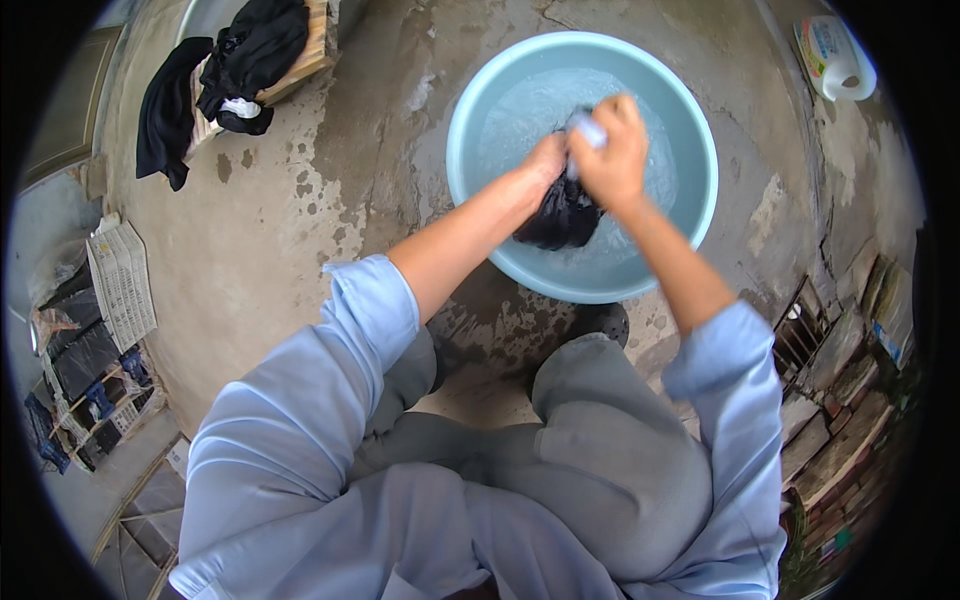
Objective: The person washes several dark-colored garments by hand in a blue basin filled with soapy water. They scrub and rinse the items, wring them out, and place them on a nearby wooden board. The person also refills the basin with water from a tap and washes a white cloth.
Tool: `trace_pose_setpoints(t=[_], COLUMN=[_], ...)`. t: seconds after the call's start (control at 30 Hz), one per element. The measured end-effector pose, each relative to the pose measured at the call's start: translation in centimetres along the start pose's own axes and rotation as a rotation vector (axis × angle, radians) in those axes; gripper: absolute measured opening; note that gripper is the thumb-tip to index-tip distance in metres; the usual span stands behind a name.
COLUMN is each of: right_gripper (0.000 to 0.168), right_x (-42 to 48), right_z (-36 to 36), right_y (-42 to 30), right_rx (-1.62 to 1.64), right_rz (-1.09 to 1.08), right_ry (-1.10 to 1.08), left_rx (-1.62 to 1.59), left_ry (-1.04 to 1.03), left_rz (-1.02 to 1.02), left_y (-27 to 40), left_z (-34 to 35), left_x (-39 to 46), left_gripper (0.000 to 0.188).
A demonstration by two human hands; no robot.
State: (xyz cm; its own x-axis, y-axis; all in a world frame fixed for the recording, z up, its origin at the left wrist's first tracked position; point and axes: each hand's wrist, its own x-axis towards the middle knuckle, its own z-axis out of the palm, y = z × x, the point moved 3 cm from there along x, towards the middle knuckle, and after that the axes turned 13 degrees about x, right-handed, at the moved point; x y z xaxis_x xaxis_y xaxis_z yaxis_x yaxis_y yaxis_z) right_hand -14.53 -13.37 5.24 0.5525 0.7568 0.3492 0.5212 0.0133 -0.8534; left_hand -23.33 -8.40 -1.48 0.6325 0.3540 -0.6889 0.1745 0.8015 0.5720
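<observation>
A light blue plastic basin (705, 180) with cloudy water stands on the wet concrete in front of me. Over the water, my left hand (549, 157) grips a wet black cloth (562, 216), which hangs below it in a bunch. My right hand (619, 154) is closed on a small whitish part (589, 132), blurred, against the same cloth; whether this is part of the cloth or a separate thing, I cannot tell. The two hands are close together, and the fingers of my left hand are partly hidden.
Black garments (259, 52) lie over a wooden board (319, 37) at the upper left. A white plastic jug with a handle (836, 60) lies at the upper right. Stone slabs and a metal grate (799, 326) are at the right. Assorted items and a printed sheet (122, 285) are at the left.
</observation>
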Motion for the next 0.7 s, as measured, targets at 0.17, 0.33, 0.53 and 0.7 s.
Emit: trace_pose_setpoints(t=[0.17, 0.33, 0.53, 0.7], right_gripper=[0.022, 0.045, 0.076, 0.065], right_x=[3.7, 0.4, -4.5, -0.3], right_z=[-2.8, -5.1, -1.8, -1.9], right_y=[7.3, 8.7, 11.1, 9.5], right_rx=[0.017, -0.241, -0.558, -0.355], right_rz=[0.235, 0.079, 0.298, 0.422], right_ry=[-0.01, -0.178, -0.433, -0.143], left_rx=[0.462, 1.919, 2.284, 0.228], left_ry=[-0.065, 0.471, 0.246, 0.187], left_rz=[-0.015, 0.674, 0.738, 0.104], left_y=[1.6, 6.3, -1.2, 3.4], left_z=[0.6, -0.1, -2.7, -5.2], left_x=[-0.5, -4.0, 0.5, 6.1], left_gripper=[0.036, 0.064, 0.054, 0.036])
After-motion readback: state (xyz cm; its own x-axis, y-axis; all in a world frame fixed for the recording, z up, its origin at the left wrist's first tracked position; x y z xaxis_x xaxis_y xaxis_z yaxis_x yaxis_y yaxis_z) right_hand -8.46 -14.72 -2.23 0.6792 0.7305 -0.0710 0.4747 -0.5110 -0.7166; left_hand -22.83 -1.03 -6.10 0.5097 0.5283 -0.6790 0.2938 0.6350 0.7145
